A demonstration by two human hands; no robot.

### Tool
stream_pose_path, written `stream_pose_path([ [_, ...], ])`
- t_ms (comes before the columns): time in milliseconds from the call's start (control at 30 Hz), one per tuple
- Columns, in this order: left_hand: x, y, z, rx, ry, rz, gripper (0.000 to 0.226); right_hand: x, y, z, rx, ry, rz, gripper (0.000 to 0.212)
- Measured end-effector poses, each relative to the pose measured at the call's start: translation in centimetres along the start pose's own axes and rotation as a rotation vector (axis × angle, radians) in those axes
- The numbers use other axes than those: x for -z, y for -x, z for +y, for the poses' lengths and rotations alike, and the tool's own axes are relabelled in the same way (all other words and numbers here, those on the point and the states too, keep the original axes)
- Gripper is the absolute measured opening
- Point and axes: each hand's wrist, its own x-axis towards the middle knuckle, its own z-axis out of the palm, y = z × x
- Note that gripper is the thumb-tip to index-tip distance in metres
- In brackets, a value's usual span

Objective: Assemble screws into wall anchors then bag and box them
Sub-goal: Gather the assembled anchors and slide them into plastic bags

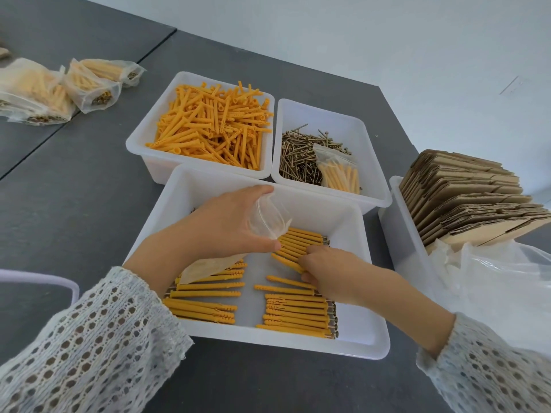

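Anchors [299, 248] with screws in them lie in rows in the near white tray [351, 347], right under my right hand [329, 274]. They lie long-ways from left to right, with the screw heads on the right. My right fingers curl round a few of them. My left hand [226, 226] is just beside, holding a small clear bag [269, 219] with its mouth open toward the bunch. I think the bunch has to slide left into that mouth.

Behind, the left tray [140, 144] is full of loose orange anchors [214, 126]. The right tray [372, 192] holds loose screws [298, 156] and one filled bag [340, 172]. Flat cardboard boxes [465, 198] stand in a bin on my right. More filled bags [59, 87] lie far left on the table [89, 189].
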Motion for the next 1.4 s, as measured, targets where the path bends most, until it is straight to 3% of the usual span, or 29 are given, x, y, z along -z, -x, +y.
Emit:
stream_pose_path([
  [100, 0.0, 0.0, -0.1, -0.006, 0.020, 0.018, 0.096, 1.4, -0.1, 0.1, -0.004, -0.033, -0.056, 0.014],
  [300, 0.1, 0.2, -0.2, 0.004, 0.068, 0.032, 0.095, 7.3, 1.5, 2.1, -0.108, -0.295, -0.218, 0.022],
  [433, 0.4, 0.2, 0.1, 0.047, 0.116, 0.001, 0.093, 12.3, 3.4, 3.5, -0.155, -0.076, -0.173, 0.030],
  [567, 0.9, 0.1, 1.2, 0.057, 0.286, -0.151, 0.074, 14.8, 4.0, 1.4, -0.096, 0.249, 0.054, 0.029],
  [733, 0.9, 0.6, 2.3, -0.007, 0.575, -0.317, 0.049, 13.2, 2.4, -2.5, 0.067, 0.392, 0.241, 0.020],
  [900, 1.4, 0.7, 2.1, 0.006, 0.764, -0.286, 0.036, 13.1, 1.6, -1.7, 0.305, -0.040, 0.272, 0.030],
  [1000, 1.8, 0.5, 1.9, 0.077, 0.827, -0.209, 0.044, 13.3, 1.7, 1.1, 0.227, -0.326, 0.419, 0.041],
  [1067, 2.1, 0.4, 1.7, 0.129, 0.884, -0.182, 0.045, 12.5, 1.5, 2.6, 0.115, -0.369, 0.433, 0.039],
  [1233, 2.7, 0.5, 1.7, 0.285, 1.096, -0.163, 0.042, 6.1, -0.2, 2.7, -0.033, -0.115, -0.027, 0.025],
  [1400, 2.6, 0.6, 1.2, 0.373, 1.068, -0.212, 0.056, -0.7, -2.1, 0.2, -0.116, 0.129, 0.228, 0.024],
])
